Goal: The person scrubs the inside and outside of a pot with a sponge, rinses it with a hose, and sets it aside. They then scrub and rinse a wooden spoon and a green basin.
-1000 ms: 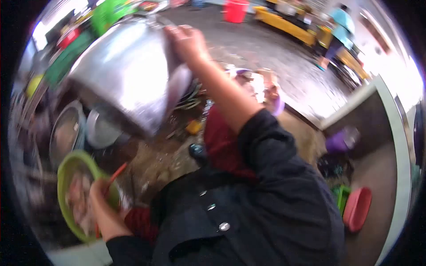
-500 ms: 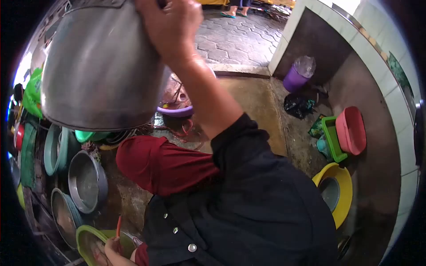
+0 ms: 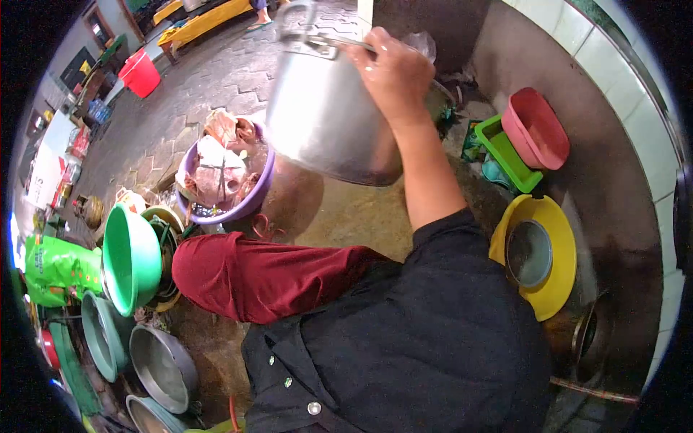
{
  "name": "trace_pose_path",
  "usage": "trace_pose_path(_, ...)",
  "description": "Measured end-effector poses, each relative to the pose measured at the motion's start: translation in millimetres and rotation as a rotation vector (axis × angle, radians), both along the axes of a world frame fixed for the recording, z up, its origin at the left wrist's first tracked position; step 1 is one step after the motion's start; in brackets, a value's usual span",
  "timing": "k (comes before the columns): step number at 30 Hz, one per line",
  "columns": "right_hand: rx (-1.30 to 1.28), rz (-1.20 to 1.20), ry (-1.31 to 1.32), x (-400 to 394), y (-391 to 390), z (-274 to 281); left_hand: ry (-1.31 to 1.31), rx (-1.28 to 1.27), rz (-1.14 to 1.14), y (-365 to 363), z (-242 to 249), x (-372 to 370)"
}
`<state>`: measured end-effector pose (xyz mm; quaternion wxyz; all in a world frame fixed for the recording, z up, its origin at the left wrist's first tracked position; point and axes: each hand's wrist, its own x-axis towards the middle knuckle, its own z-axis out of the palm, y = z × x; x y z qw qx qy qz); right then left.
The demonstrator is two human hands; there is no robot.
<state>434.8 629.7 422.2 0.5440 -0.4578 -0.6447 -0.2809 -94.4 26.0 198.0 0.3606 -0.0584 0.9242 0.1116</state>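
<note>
My right hand (image 3: 397, 72) is closed round the handle of a large metal pot (image 3: 328, 115), held up over the wet floor. The pot is tilted, its rounded side facing me and a second loop handle at its far side; the inside is hidden. Below and left of it stands a purple basin (image 3: 264, 180) with large pale pink pieces that look like raw meat or fish. My left hand is outside the view. At the bottom edge, a thin orange-red stick or hose (image 3: 233, 413) rises by the rim of a green basin (image 3: 216, 429).
Left of my knee are a bright green basin (image 3: 130, 260), a teal basin (image 3: 108, 335) and a grey metal basin (image 3: 162, 368). A yellow basin (image 3: 563, 252) and a pink tub (image 3: 534, 130) stand along the right wall. A red bucket (image 3: 140, 74) is farther off.
The pot has moved right and away from me in my right hand, uncovering the purple basin. My view has shifted, and my left hand has gone out of sight.
</note>
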Motion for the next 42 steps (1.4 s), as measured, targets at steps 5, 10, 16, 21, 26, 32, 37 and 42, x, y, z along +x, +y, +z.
trace_pose_path(5, -0.401, -0.32, -0.005, 77, -9, -11, 0.021, -0.047, -0.011, 13, 10, -2)
trace_pose_path(10, -0.674, -0.67, -0.074, 164, -34, 20, 0.022, -0.074, 0.017, 0, 6, -8)
trace_pose_path(16, -0.673, -1.095, 0.09, 257, -117, 48, 0.029, -0.101, 0.012, -31, 0, -33)
trace_pose_path(21, -0.486, -1.518, 0.129, 340, -195, 39, 0.02, -0.149, 0.01, -47, 1, -44)
trace_pose_path(26, -0.619, -1.643, 0.295, 358, -238, 20, -0.012, -0.242, -0.019, -41, 0, -52)
trace_pose_path(32, -0.636, -1.548, 0.343, 412, -231, -69, -0.044, -0.338, -0.04, -29, 2, -53)
trace_pose_path(37, -0.729, -1.505, 0.374, 398, -209, -69, -0.081, -0.41, -0.04, -30, 10, -52)
trace_pose_path(42, -0.827, -1.506, 0.321, 387, -197, -94, -0.139, -0.481, -0.04, -37, 16, -54)
